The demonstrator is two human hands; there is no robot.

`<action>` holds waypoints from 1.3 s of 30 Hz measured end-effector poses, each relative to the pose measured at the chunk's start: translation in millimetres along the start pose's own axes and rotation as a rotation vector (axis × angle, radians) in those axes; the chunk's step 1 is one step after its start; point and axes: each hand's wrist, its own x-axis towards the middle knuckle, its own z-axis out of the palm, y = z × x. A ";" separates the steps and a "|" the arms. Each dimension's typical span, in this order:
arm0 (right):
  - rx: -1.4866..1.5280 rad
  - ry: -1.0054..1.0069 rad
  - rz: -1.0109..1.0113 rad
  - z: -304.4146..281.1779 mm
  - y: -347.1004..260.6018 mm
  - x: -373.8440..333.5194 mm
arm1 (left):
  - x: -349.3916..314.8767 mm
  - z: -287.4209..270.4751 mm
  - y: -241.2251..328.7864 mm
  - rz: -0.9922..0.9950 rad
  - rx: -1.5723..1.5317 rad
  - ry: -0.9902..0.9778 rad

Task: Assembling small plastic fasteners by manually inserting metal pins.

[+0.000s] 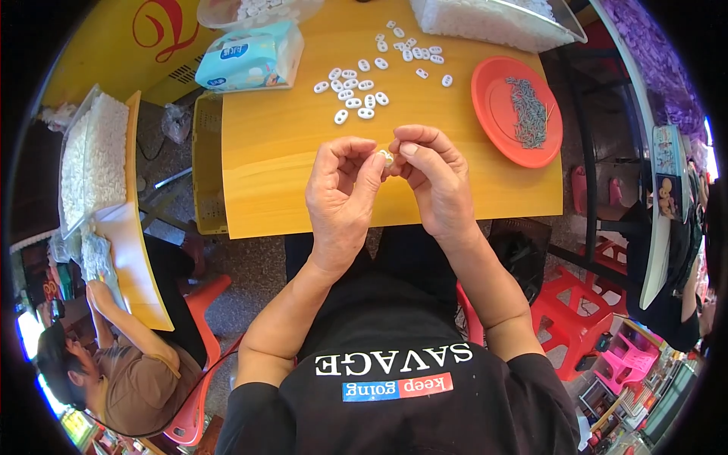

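Shirt (402,417), 2 hands (340,186) (441,186) at white piece (386,158)

A small white piece (386,158) with a yellowish patch, partly hidden and its exact tilt unclear, sits pinched in the left hand (345,186), between twelve and one o'clock from the view's centre.

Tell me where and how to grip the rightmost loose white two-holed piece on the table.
Probably pinch the white piece by its two long sides, bringing your right hand down from above. It seems to lie flat, holes up, its length pointing roughly away from you, and no neighbour touches it, leaving both sides free.
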 end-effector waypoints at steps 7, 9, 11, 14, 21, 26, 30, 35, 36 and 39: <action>0.019 0.004 0.037 -1.3 -0.4 2.5 | 1.9 -1.7 1.0 0.030 0.058 0.016; 0.035 -0.009 0.055 -9.1 1.6 4.1 | 3.6 -3.3 -0.3 0.021 0.027 0.006; 0.054 -0.045 0.075 -14.7 4.1 6.0 | 3.8 -2.8 -1.1 0.009 0.007 0.012; 0.056 -0.076 0.086 -15.3 5.1 6.3 | 3.7 -2.1 -2.3 -0.008 -0.013 0.017; -0.053 -0.052 0.047 -7.5 7.3 4.0 | 4.2 -2.8 -1.8 0.011 0.023 -0.004; -0.046 -0.032 0.045 1.0 9.0 3.4 | 2.8 1.2 1.4 0.007 0.018 -0.008; -0.062 -0.021 0.049 3.2 9.2 1.9 | 2.2 -0.1 0.6 0.019 0.046 -0.021; -0.079 -0.013 0.061 2.5 9.5 1.6 | 2.1 -1.2 -1.9 0.034 0.066 -0.027; -0.079 -0.013 0.061 2.6 9.3 1.4 | 2.0 -1.2 -1.9 0.038 0.068 -0.028; -0.069 -0.019 0.047 2.7 9.0 1.2 | 2.0 -1.1 -1.7 0.042 0.063 -0.028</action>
